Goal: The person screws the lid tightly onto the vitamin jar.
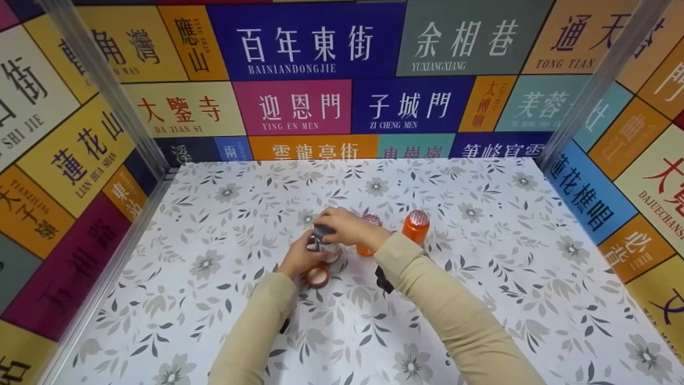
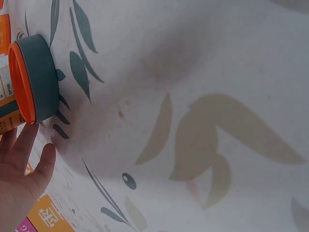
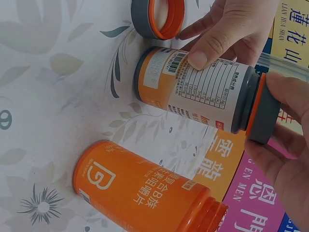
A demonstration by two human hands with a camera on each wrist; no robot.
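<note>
Between fingers (image 3: 270, 164), bottle (image 3: 212, 94); barcode (image 3: 175, 63) visible right-wrist view, hidden head view.

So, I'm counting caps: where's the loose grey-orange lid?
In the head view, the loose lid sits left of centre on the tablecloth, just below the left hand and the grey-capped bottle it grips.

Right hand (image 1: 347, 225) above left hand (image 1: 300, 255), both gripping

labelled bottle (image 3: 195, 92): smooth plastic; paper-like label (image 3: 210, 89) | grey cap (image 3: 264, 111): matt plastic | right orange bottle (image 1: 415, 232): glossy plastic; foil seal (image 1: 419, 217): shiny | sleeve (image 1: 449, 299): matt cloth
</note>
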